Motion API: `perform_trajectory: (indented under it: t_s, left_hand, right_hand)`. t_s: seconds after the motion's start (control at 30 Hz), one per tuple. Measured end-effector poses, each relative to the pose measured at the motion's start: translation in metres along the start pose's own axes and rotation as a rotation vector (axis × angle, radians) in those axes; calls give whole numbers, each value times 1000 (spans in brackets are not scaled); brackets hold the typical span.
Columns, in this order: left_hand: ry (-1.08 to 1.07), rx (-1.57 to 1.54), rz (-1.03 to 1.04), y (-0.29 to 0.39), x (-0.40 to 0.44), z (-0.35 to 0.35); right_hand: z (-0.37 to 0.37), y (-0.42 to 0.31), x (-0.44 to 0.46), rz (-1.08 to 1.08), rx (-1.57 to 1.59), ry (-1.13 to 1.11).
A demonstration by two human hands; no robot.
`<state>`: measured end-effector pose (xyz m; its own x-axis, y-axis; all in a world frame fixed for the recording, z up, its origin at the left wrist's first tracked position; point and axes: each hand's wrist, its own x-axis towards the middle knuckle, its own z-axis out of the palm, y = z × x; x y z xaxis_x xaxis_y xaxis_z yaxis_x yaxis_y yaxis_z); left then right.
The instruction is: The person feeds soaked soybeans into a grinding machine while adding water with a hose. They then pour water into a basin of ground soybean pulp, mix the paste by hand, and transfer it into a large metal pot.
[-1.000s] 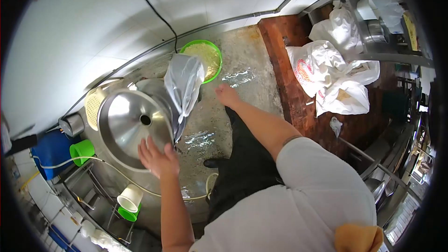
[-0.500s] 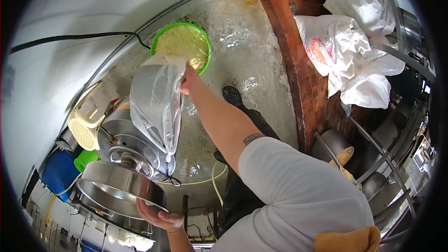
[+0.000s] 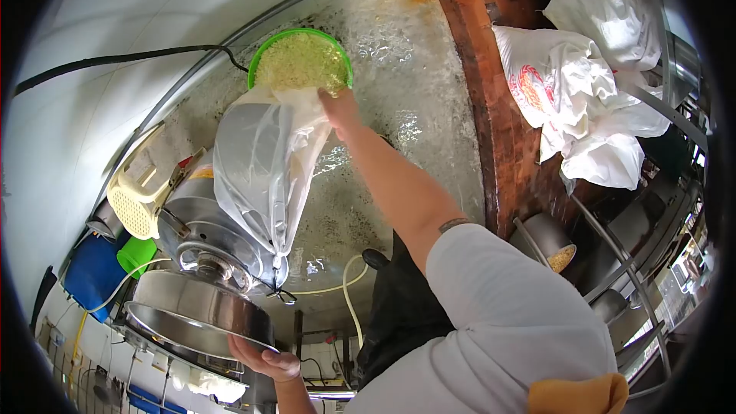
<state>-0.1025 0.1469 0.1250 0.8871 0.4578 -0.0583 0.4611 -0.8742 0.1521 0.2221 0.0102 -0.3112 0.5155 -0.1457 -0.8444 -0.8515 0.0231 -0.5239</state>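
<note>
So a second ago the right hand (image 3: pixel 341 111) was off the bag and the steel pan (image 3: pixel 203 305) sat bowl up. Now the pan's tipped right over on its side, with the left hand (image 3: pixel 268 360) at its rim. Since the last look the right hand has also tugged the clear plastic bag (image 3: pixel 257 161) wider toward the green basin (image 3: pixel 350 77), so both hands look tied up, pan on one side, bag on the other.

Right fingers look curled closed on the bag's edge. Left is open, fingers stretched out against the rim; can't tell how much weight it's taking. The bag hangs between the two hands, its mouth at the basin's near edge. Pale yellow shreds (image 3: pixel 299 61) fill the basin just beyond the right hand, no clue what they are.

The concrete floor (image 3: pixel 383 11) under the right hand is wet and shiny, kinda speckled with grime. Right of that hand there's reddish-brown flooring (image 3: pixel 475 69) with white sacks (image 3: pixel 563 80) piled on it. Past the left hand: a cream hose (image 3: pixel 356 310), a green bucket (image 3: pixel 136 255) and a blue barrel (image 3: pixel 92 276). White wall (image 3: pixel 153 11) beyond the bag, black cable (image 3: pixel 138 56) running across it.
</note>
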Motion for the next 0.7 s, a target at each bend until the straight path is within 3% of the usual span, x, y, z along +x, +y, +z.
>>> perform_trajectory:
  t_s: [0.03,0.07,0.13,0.2,0.3,0.37,0.5,0.57,0.7]
  left_hand:
    - [-7,9,26,-1,-1,0]
    - [-16,18,53,-3,-3,-1]
    - [-17,2,46,-1,-1,0]
    - [-20,-14,42,1,0,0]
    - [4,-8,-6,2,1,1]
    - [28,-34,32,1,0,3]
    - [4,-14,-1,2,2,0]
    - [29,19,45,2,1,1]
    - [-45,-1,37,-2,-2,-2]
  right_hand:
    - [2,10,10,-220,-146,164]
    - [5,8,17,-219,-149,162]
    - [10,-8,34,-689,-601,275]
    - [19,-80,14,-311,-531,-279]
    - [64,-106,33,-421,-775,-420]
    - [85,-109,53,-666,-1085,-758]
    - [84,-127,42,-878,-989,-528]
    - [76,-149,24,-668,-828,-482]
    - [91,-122,34,-529,-868,-533]
